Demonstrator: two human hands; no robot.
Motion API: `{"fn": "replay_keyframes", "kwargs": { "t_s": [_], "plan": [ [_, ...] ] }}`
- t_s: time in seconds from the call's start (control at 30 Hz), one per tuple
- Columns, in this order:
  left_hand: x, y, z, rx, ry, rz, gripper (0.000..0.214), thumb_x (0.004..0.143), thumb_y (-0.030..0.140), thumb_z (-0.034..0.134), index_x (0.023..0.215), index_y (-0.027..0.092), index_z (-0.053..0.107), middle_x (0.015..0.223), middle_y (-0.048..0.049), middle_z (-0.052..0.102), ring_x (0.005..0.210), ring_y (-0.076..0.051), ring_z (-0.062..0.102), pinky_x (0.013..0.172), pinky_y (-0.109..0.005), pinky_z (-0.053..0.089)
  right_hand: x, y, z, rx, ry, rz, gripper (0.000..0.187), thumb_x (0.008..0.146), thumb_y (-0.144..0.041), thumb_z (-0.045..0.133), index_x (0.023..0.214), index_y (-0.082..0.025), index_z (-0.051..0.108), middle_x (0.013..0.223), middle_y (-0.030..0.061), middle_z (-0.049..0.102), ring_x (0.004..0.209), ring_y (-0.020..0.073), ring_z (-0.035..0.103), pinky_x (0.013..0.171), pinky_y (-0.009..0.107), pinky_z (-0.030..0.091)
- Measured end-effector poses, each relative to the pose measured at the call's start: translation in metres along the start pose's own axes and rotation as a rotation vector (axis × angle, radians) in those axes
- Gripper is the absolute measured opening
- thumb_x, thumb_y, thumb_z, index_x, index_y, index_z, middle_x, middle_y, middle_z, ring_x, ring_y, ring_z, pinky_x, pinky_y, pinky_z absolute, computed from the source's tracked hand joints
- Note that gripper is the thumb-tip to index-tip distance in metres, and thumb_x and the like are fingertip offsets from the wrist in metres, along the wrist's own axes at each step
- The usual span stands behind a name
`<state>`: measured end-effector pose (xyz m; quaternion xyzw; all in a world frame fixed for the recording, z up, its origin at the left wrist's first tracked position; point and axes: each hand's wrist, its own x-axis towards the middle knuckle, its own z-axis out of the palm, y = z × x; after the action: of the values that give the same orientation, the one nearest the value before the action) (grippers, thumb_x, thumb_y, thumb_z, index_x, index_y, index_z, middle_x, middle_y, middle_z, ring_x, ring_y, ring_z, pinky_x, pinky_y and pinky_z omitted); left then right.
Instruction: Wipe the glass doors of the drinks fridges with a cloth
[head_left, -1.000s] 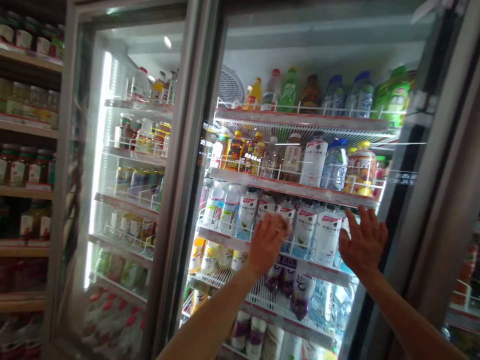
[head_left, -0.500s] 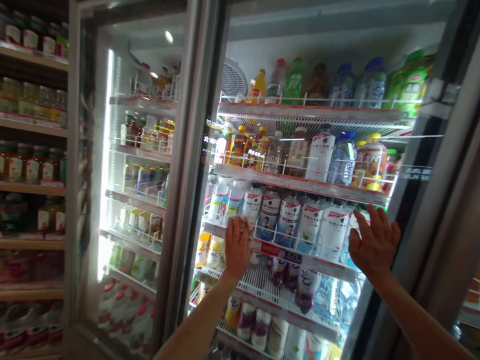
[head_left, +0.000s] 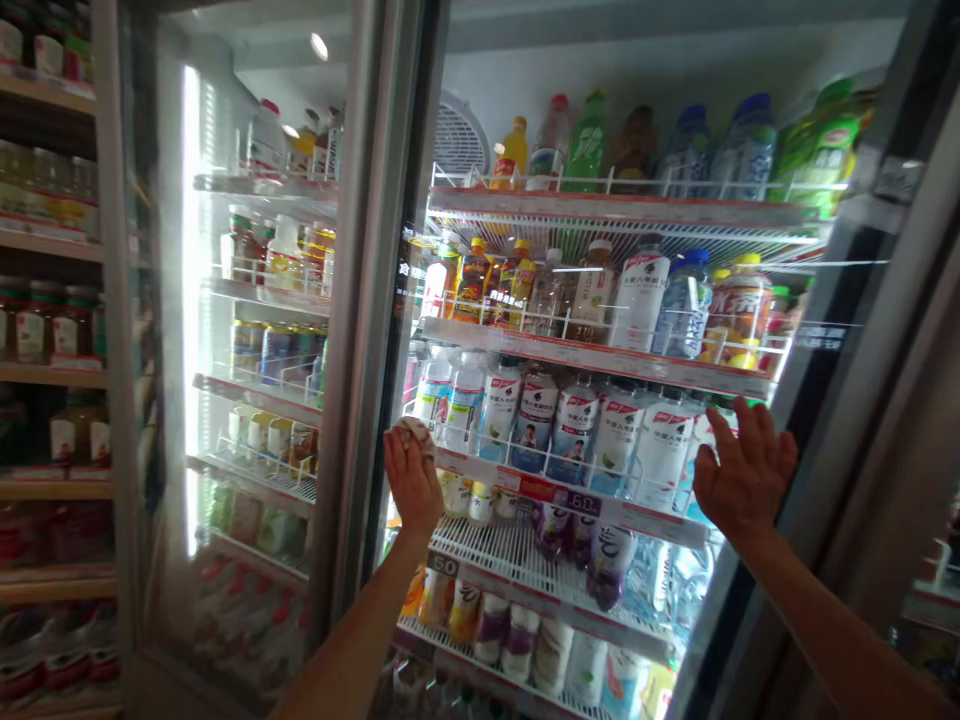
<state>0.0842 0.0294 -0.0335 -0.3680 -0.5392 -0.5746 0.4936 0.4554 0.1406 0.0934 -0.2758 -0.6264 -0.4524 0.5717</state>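
Note:
My left hand (head_left: 415, 488) is closed over a crumpled pale cloth (head_left: 418, 436) at the left part of the glass door (head_left: 675, 60) of the lit drinks fridge. The cloth shows above the fingertips, near the dark door edge. On the right, my right hand (head_left: 744, 478) is raised with its fingers spread and nothing in it. It is in front of the glass near the right-hand frame; whether the palm touches cannot be told. Behind the glass, between the hands, stands a row of white-labelled drink bottles (head_left: 619, 435).
A second glass-fronted fridge (head_left: 255, 280) with bottles and cans adjoins on the left, past a metal frame (head_left: 375, 200). Wooden shelves (head_left: 56, 375) with jars are at the far left. Wire shelves (head_left: 495, 560) inside the right fridge carry more bottles.
My left hand has moved left with the cloth, from in front of the bottle row toward the door's left edge. My right hand has stayed in nearly the same place. The view has shifted slightly.

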Motion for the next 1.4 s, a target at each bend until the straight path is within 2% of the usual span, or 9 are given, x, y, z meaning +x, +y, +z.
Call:
{"fn": "replay_keyframes", "kwargs": {
  "t_s": [0.1,0.3,0.43,0.63,0.73,0.93,1.07,1.23,1.4],
  "plan": [
    [0.008,0.024,0.008,-0.054,0.037,-0.054,0.051,0.09,0.017,0.036,0.14,0.016,0.028,0.149,-0.0145,0.021,0.14,-0.025,0.01,0.111,-0.051,0.023,0.0,0.0,0.0,0.017,-0.017,0.017,0.047,0.085,-0.026,0.04,0.131,-0.018,0.045,0.14,0.0137,0.041,0.131,0.0296,0.034,0.105,0.052,0.022],
    [-0.026,0.12,0.007,-0.227,-0.232,0.453,0.04,0.084,0.011,0.041,0.121,0.02,0.052,0.148,-0.0035,0.029,0.139,-0.026,0.016,0.109,-0.044,0.03,-0.001,0.003,0.002,0.055,0.015,-0.011,0.047,0.085,-0.027,0.04,0.131,-0.016,0.046,0.139,0.015,0.041,0.131,0.0305,0.034,0.105,0.053,0.022],
    [-0.039,0.08,-0.005,-0.188,-0.244,0.439,0.044,0.083,0.009,0.042,0.126,0.02,0.048,0.142,-0.0075,0.039,0.138,-0.024,0.021,0.108,-0.044,0.032,-0.001,0.001,0.001,0.03,0.019,-0.003,0.046,0.085,-0.028,0.039,0.129,-0.016,0.048,0.138,0.0145,0.043,0.13,0.0297,0.036,0.104,0.052,0.024],
    [-0.028,-0.007,-0.009,0.003,-0.025,-0.062,0.057,0.088,0.014,0.039,0.142,0.019,0.022,0.151,-0.0148,0.017,0.139,-0.027,0.012,0.11,-0.051,0.026,0.001,-0.001,-0.001,-0.013,0.01,-0.005,0.045,0.086,-0.028,0.039,0.128,-0.016,0.049,0.136,0.0146,0.045,0.131,0.0284,0.035,0.105,0.05,0.024],
    [-0.028,0.027,-0.004,-0.045,-0.023,-0.051,0.056,0.088,0.013,0.038,0.142,0.017,0.023,0.151,-0.0145,0.016,0.14,-0.028,0.01,0.11,-0.054,0.025,0.0,0.001,0.001,0.007,0.021,-0.016,0.046,0.086,-0.027,0.04,0.13,-0.017,0.047,0.137,0.0147,0.043,0.131,0.0293,0.035,0.105,0.051,0.024],
    [-0.052,0.124,-0.005,-0.206,-0.312,0.443,0.038,0.085,0.012,0.043,0.121,0.019,0.052,0.149,-0.0045,0.025,0.139,-0.027,0.016,0.108,-0.046,0.032,-0.002,0.006,0.003,0.049,0.025,-0.017,0.048,0.085,-0.026,0.041,0.132,-0.019,0.046,0.137,0.0148,0.044,0.128,0.0323,0.038,0.101,0.056,0.026],
    [-0.06,0.09,-0.016,-0.167,-0.305,0.478,0.038,0.084,0.01,0.044,0.121,0.019,0.052,0.144,-0.0065,0.035,0.138,-0.025,0.02,0.109,-0.044,0.03,-0.002,0.005,0.001,0.058,0.055,-0.056,0.047,0.085,-0.025,0.042,0.132,-0.017,0.046,0.137,0.0155,0.044,0.13,0.031,0.037,0.104,0.053,0.026],
    [-0.042,0.018,-0.021,-0.019,-0.116,0.166,0.059,0.085,0.007,0.041,0.141,0.019,0.024,0.15,-0.0124,0.02,0.139,-0.025,0.015,0.109,-0.048,0.029,0.0,0.002,-0.001,0.041,0.043,-0.04,0.045,0.086,-0.026,0.042,0.13,-0.016,0.047,0.138,0.0148,0.043,0.131,0.0298,0.035,0.105,0.052,0.025],
    [-0.027,0.075,-0.002,-0.126,-0.119,0.167,0.054,0.086,0.011,0.04,0.139,0.018,0.029,0.151,-0.0105,0.016,0.14,-0.028,0.01,0.11,-0.049,0.027,-0.001,0.003,0.0,0.013,0.058,-0.056,0.046,0.085,-0.025,0.043,0.131,-0.016,0.046,0.138,0.0144,0.044,0.131,0.0288,0.035,0.105,0.05,0.026]
  ]
}}
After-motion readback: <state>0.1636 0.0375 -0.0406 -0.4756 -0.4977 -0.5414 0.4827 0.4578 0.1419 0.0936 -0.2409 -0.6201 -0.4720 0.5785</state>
